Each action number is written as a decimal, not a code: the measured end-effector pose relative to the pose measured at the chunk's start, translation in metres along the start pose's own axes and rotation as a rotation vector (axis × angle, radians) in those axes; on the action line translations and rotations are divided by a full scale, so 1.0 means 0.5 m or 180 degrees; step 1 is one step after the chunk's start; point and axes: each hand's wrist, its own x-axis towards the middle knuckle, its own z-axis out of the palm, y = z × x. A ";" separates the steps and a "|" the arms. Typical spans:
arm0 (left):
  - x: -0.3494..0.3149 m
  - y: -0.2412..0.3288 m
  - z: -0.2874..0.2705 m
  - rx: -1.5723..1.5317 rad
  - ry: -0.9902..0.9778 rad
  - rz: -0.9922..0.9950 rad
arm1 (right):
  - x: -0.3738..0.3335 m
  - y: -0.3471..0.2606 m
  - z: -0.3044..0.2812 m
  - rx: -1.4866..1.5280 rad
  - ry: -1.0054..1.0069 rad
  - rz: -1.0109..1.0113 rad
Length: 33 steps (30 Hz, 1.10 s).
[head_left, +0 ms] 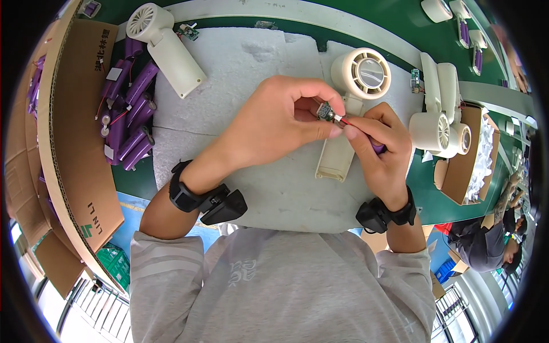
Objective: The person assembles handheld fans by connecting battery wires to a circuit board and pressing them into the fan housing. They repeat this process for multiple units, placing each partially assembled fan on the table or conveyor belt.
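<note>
My left hand [269,123] pinches a small green circuit board [325,111] between thumb and fingers. My right hand [382,151] grips a purple battery cell [378,148], mostly hidden by the fingers. Its fingertips also hold a white wire connector [338,118] with a red wire, right at the board's edge; whether it is seated in the board I cannot tell. Under both hands lies a cream handheld fan [334,163], its round head toward the far side and its hollow handle shell toward me. White foam sheets [229,108] cover the bench beneath.
A cardboard box [80,137] stands at the left, beside a pile of purple battery cells [128,108]. Another cream fan [171,57] and a loose circuit board [189,32] lie far left. More fans [432,128] and a box of white pieces [460,154] are at the right; another person [480,240] sits beyond.
</note>
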 end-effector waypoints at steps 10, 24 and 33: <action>0.001 0.014 -0.014 0.0215 -0.0142 -0.0114 | -0.001 -0.004 0.004 -0.0098 -0.0079 -0.0220; 0.005 0.010 -0.027 -0.0276 -0.0255 -0.0169 | -0.002 -0.007 0.007 -0.0177 -0.0223 -0.0157; 0.004 0.015 -0.027 -0.0152 -0.0125 -0.0267 | -0.003 -0.005 0.007 -0.0124 -0.0202 -0.0050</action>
